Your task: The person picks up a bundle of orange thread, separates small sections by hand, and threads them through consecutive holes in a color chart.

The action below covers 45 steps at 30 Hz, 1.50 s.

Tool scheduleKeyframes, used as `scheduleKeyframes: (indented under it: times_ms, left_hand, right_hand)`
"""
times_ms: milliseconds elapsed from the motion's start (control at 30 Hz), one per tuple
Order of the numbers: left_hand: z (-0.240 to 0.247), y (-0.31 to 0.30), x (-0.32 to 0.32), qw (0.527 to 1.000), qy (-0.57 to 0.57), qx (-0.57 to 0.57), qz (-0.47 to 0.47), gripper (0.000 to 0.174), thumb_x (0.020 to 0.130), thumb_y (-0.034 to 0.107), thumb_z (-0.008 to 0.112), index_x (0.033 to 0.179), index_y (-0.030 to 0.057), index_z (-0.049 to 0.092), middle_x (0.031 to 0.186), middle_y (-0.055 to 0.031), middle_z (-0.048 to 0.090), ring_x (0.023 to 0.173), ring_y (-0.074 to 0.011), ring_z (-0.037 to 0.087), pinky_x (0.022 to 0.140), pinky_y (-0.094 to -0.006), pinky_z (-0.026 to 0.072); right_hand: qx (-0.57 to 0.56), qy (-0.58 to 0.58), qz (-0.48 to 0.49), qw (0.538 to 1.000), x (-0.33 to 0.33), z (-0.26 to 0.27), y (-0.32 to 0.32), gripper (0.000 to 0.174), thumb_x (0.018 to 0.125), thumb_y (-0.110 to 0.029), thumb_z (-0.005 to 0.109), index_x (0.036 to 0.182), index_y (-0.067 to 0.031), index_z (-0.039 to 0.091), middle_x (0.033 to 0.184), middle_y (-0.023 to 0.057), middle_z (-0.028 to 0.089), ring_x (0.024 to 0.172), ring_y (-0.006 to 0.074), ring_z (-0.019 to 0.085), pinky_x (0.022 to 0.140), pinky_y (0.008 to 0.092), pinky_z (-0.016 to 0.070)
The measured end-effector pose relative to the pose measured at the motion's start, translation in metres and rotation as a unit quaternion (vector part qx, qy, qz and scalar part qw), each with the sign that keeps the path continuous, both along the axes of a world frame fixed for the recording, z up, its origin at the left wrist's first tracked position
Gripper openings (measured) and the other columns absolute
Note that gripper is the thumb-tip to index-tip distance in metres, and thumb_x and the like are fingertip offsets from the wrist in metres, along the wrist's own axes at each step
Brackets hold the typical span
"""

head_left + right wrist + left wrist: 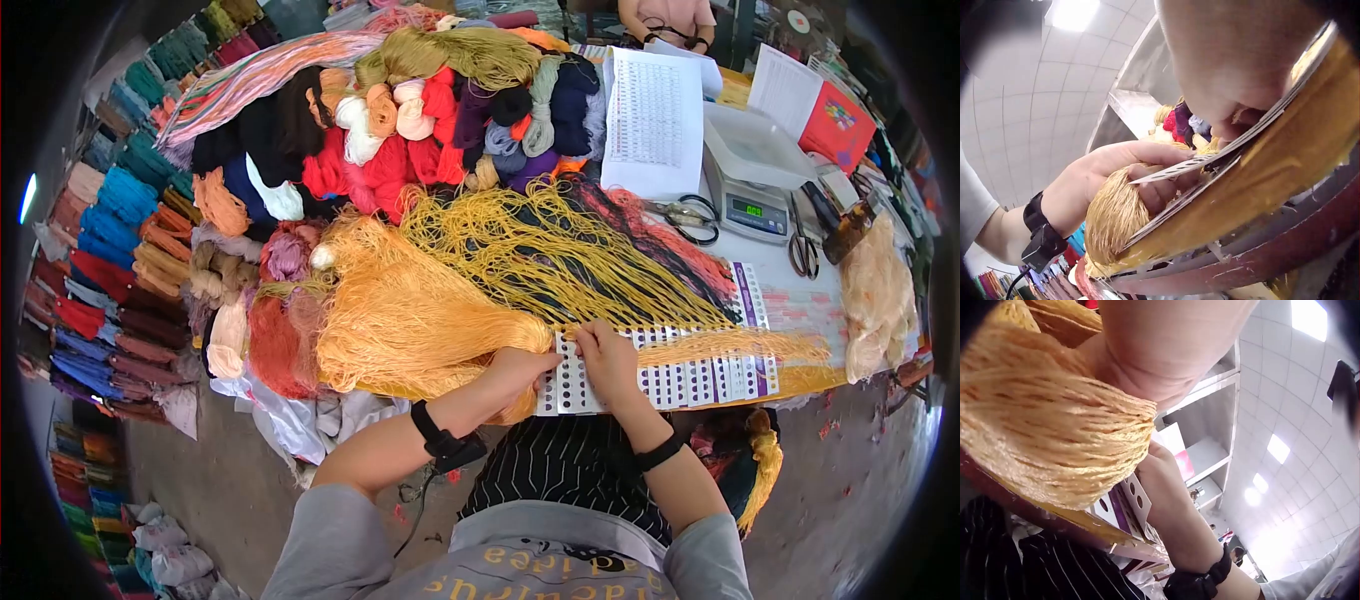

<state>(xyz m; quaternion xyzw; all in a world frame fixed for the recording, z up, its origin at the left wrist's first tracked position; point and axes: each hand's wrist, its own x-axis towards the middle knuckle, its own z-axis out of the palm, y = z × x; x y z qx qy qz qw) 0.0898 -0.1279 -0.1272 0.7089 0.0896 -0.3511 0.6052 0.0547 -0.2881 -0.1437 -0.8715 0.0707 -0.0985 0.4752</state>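
A thick skein of light orange yarn (430,320) spreads over the table and bunches around my left hand (520,372). In the right wrist view, the left hand (1141,169) pinches a white punched card (1179,167), thumb above and fingers below, with the skein (1113,215) hanging beside it. My right hand (607,365) has bent fingers at the card's upper edge, pinching orange strands; its fingertips are partly hidden. Loose orange strands (735,347) stretch to the right of it. The skein (1054,419) covers much of the left wrist view, with the right hand (1163,484) behind.
More punched cards (690,382) line the table's front edge. Yellow cords (560,255) lie behind them, coloured yarn bundles (400,130) at the back left. To the right are scissors (692,218), a scale (752,215), printed sheets (655,120) and a pale yarn heap (878,295).
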Motion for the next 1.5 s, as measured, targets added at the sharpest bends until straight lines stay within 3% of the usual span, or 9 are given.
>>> scheduleKeyframes:
  times_ms: [233, 367, 600, 733, 833, 967, 1067, 1167, 1500]
  left_hand:
    - [0.018, -0.004, 0.004, 0.997, 0.029, -0.063, 0.038, 0.02, 0.08, 0.015, 0.058, 0.067, -0.0005, 0.063, 0.053, -0.0043, 0.053, 0.042, -0.0118, 0.045, 0.044, -0.0262, 0.0376]
    - [0.009, -0.008, 0.014, 0.998, 0.049, -0.042, 0.013, 0.019, 0.079, 0.015, 0.059, 0.069, -0.0009, 0.064, 0.05, -0.004, 0.05, 0.043, -0.0131, 0.046, 0.045, -0.0279, 0.0385]
    - [0.019, -0.014, 0.022, 0.998, 0.058, 0.011, -0.015, 0.021, 0.079, 0.015, 0.058, 0.065, -0.0004, 0.063, 0.049, -0.0054, 0.049, 0.045, -0.0166, 0.048, 0.045, -0.0292, 0.0388]
    - [0.011, -0.012, 0.024, 0.998, 0.048, 0.022, -0.028, 0.021, 0.079, 0.017, 0.058, 0.065, 0.0005, 0.063, 0.049, -0.0061, 0.049, 0.046, -0.0164, 0.049, 0.047, -0.0294, 0.04]
    - [0.014, -0.006, 0.02, 0.995, -0.022, 0.05, -0.082, 0.023, 0.08, 0.018, 0.057, 0.067, -0.0002, 0.064, 0.056, -0.0059, 0.058, 0.048, -0.0146, 0.052, 0.047, -0.0286, 0.0429]
    - [0.014, 0.005, 0.018, 0.982, -0.089, 0.124, -0.116, 0.022, 0.081, 0.022, 0.058, 0.075, 0.0016, 0.066, 0.061, -0.0061, 0.06, 0.053, -0.0144, 0.056, 0.051, -0.0281, 0.0442]
    - [0.019, 0.023, 0.02, 0.908, -0.227, 0.293, -0.194, 0.023, 0.082, 0.024, 0.06, 0.081, 0.0016, 0.066, 0.067, -0.0033, 0.064, 0.054, -0.0112, 0.057, 0.05, -0.0257, 0.0446]
    - [0.008, 0.035, 0.026, 0.996, -0.081, 0.02, -0.039, 0.023, 0.083, 0.023, 0.059, 0.077, 0.0015, 0.064, 0.068, -0.0049, 0.063, 0.051, -0.0085, 0.052, 0.047, -0.0236, 0.0419]
    - [0.01, 0.034, 0.03, 0.988, 0.092, -0.124, 0.027, 0.024, 0.084, 0.026, 0.058, 0.077, 0.0031, 0.062, 0.065, -0.0052, 0.06, 0.045, -0.0097, 0.044, 0.045, -0.0266, 0.038]
  right_hand:
    - [-0.01, -0.031, 0.073, 0.997, -0.002, 0.003, -0.005, 0.013, 0.084, -0.021, 0.059, 0.085, -0.0079, 0.062, 0.072, 0.0122, 0.061, 0.066, 0.03, 0.06, 0.059, 0.0353, 0.046]
    - [-0.004, -0.019, 0.102, 0.995, 0.003, 0.005, -0.011, 0.016, 0.083, -0.024, 0.059, 0.084, -0.0084, 0.063, 0.072, 0.0114, 0.062, 0.067, 0.0296, 0.06, 0.06, 0.0352, 0.0459]
    - [0.134, 0.204, 0.187, 0.952, 0.03, 0.009, -0.024, 0.028, 0.077, -0.03, 0.053, 0.072, -0.0043, 0.064, 0.06, 0.0012, 0.059, 0.056, 0.0114, 0.054, 0.055, 0.0265, 0.0409]
    - [0.145, 0.225, 0.191, 0.944, 0.03, 0.004, -0.025, 0.027, 0.074, -0.029, 0.055, 0.074, -0.0037, 0.064, 0.062, 0.0022, 0.061, 0.059, 0.0129, 0.056, 0.058, 0.026, 0.0426]
    - [0.09, 0.205, 0.151, 0.963, 0.028, -0.002, -0.023, 0.036, 0.073, -0.033, 0.057, 0.098, -0.0072, 0.058, 0.073, 0.0061, 0.065, 0.072, 0.0194, 0.062, 0.067, 0.0301, 0.0449]
    - [0.005, 0.138, 0.143, 0.98, 0.022, -0.004, -0.019, 0.036, 0.074, -0.035, 0.059, 0.1, -0.0105, 0.057, 0.083, 0.0089, 0.065, 0.079, 0.0244, 0.062, 0.07, 0.0336, 0.0457]
    - [-0.062, 0.131, 0.128, 0.981, 0.016, 0.011, -0.016, 0.033, 0.076, -0.036, 0.06, 0.099, -0.0126, 0.056, 0.091, 0.0105, 0.065, 0.084, 0.0277, 0.062, 0.071, 0.0363, 0.0461]
    - [-0.086, 0.111, 0.135, 0.981, 0.015, 0.014, -0.012, 0.033, 0.078, -0.037, 0.059, 0.1, -0.0123, 0.055, 0.09, 0.0104, 0.065, 0.084, 0.028, 0.062, 0.071, 0.0368, 0.0464]
    - [-0.072, 0.11, 0.133, 0.982, 0.013, 0.01, -0.011, 0.032, 0.078, -0.037, 0.059, 0.098, -0.0122, 0.058, 0.086, 0.0098, 0.065, 0.081, 0.0279, 0.062, 0.069, 0.0364, 0.0463]
